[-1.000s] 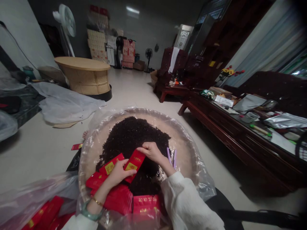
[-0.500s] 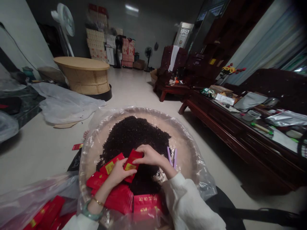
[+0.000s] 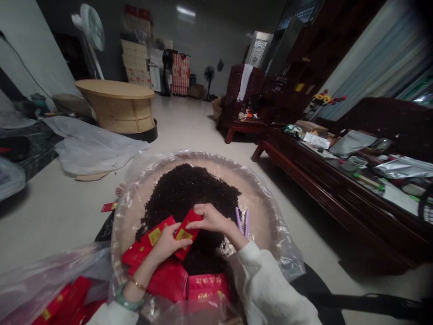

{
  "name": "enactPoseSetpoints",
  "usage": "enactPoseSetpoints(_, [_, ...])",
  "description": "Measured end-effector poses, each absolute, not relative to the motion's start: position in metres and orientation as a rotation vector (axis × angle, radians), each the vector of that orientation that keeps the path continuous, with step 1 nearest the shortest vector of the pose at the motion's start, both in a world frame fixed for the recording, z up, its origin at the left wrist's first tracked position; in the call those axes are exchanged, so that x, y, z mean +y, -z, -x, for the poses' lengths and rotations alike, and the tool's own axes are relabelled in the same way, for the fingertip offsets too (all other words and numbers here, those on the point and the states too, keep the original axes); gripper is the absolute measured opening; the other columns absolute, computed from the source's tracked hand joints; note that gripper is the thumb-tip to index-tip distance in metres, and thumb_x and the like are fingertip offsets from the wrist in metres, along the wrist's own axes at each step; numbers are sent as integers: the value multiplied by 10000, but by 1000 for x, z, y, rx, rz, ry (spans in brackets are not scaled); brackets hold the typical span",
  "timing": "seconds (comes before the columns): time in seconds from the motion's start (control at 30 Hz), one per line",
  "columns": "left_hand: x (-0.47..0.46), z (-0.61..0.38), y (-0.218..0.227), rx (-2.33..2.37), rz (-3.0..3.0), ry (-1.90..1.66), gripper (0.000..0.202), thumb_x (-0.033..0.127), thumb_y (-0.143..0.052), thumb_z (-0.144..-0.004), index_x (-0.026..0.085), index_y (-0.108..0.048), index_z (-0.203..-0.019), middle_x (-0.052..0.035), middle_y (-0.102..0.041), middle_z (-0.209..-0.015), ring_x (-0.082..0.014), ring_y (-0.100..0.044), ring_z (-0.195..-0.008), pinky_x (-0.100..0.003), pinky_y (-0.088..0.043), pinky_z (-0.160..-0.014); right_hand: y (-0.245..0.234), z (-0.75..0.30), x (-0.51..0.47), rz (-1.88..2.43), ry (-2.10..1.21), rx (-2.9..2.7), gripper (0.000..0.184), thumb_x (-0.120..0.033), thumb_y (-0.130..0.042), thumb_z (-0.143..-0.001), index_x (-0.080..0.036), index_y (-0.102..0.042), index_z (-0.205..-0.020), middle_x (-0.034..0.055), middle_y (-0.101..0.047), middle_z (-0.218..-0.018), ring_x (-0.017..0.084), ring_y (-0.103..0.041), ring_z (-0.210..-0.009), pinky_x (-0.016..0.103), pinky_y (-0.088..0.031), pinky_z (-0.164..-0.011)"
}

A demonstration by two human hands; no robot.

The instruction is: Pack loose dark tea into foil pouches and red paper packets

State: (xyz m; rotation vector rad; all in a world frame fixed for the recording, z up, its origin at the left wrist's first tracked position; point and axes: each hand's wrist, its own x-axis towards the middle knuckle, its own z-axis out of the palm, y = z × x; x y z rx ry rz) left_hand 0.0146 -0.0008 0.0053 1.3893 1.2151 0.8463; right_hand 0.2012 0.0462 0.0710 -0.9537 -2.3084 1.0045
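Note:
Between my two hands is a small red packet (image 3: pixel 188 229) with a gold patch, tilted over a heap of dark, loose tea-like leaves (image 3: pixel 189 189). My left hand (image 3: pixel 168 243) grips its lower left side, thumb across the front. The fingers of my right hand (image 3: pixel 212 218) pinch its upper right edge. More red packets (image 3: pixel 165 280) lie under and beside my left hand, and a row of them (image 3: pixel 208 286) stands at the near rim. A purple pair of tongs (image 3: pixel 246 223) rests right of the heap.
The heap sits in a wide round basket (image 3: pixel 267 212) lined with clear plastic. Further red packets (image 3: pixel 72 298) lie in a plastic bag at lower left. A dark wooden table (image 3: pixel 304 167) covered with items stands right; a round wicker table (image 3: pixel 117 104) stands at back left.
The red packet has turned slightly, showing more of its front. Both hands keep hold of it and have barely shifted.

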Motion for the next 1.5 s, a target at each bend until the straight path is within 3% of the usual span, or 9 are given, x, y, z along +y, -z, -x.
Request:
enactPoseSetpoints(0.1, [-1,-14,-4,1146,-1328,-858,417,350,-780,-546,135,-693,-893,-43,-748,-868,-240,-680,-824,-354,-526,-795,-70,-201,46,811,-1351,-2172,485,-621,-700,-684,-142,-701,-763,11,-661,-766,143,-594,-696,244,-471,-668])
enactPoseSetpoints(0.23, [-2,-15,-5,1098,-1284,-852,409,354,-774,-550,138,-687,-886,-32,-750,-848,-235,-681,-806,-347,-527,-773,-65,-202,46,961,-1558,-2060,538,-652,-737,-592,-130,-689,-710,-11,-639,-666,143,-572,-631,244,-461,-607])
enactPoseSetpoints(0.43, [-2,-15,-7,1093,-1261,-845,470,382,-779,-556,144,-678,-948,-49,-759,-919,-255,-693,-871,-364,-533,-796,-57,-201,53,1024,-1367,-2009,558,-678,-684,-645,-155,-531,-528,-54,-466,-533,81,-412,-529,209,-327,-507])
enactPoseSetpoints(0.6, [-2,-15,-6,1157,-1246,-858,469,395,-788,-532,145,-664,-909,-64,-760,-921,-265,-700,-868,-378,-544,-797,-58,-215,66,1286,-808,-1974,613,-603,-571,-812,-194,-307,-440,-56,-303,-478,91,-310,-512,245,-261,-521])
enactPoseSetpoints(0.7, [-2,-17,-4,1221,-1230,-898,455,404,-780,-516,158,-645,-874,-60,-756,-904,-267,-701,-854,-382,-547,-794,-68,-221,62,1340,-481,-1975,489,-511,-558,-871,-197,-467,-508,-6,-490,-551,156,-457,-683,276,-350,-664])
enactPoseSetpoints(0.8, [-2,-20,-3,1256,-1312,-920,385,413,-750,-547,168,-631,-818,-41,-744,-833,-256,-694,-808,-374,-544,-774,-76,-211,45,1291,-443,-2084,307,-501,-579,-868,-205,-654,-838,41,-655,-811,192,-530,-849,304,-383,-767])
enactPoseSetpoints(0.87, [-3,-21,-1,1306,-1397,-932,353,402,-740,-560,169,-632,-803,-35,-735,-807,-256,-685,-802,-377,-536,-780,-76,-196,35,1328,-476,-2137,385,-541,-603,-840,-215,-644,-1040,53,-674,-926,187,-564,-844,295,-394,-746])
enactPoseSetpoints(1.1, [-5,-22,0,1318,-1485,-842,381,358,-763,-538,163,-658,-848,-38,-743,-834,-261,-676,-807,-364,-537,-761,-53,-166,39,1509,-391,-2193,438,-592,-576,-841,-211,-622,-630,15,-640,-619,130,-539,-575,256,-251,-535])
enactPoseSetpoints(1.5, [-9,-23,-11,1162,-1369,-692,413,280,-732,-561,147,-672,-947,-61,-749,-924,-267,-682,-876,-358,-542,-790,-52,-169,34,1497,-312,-2259,461,-565,-565,-863,-202,-572,-579,18,-589,-582,141,-521,-564,270,-225,-533])
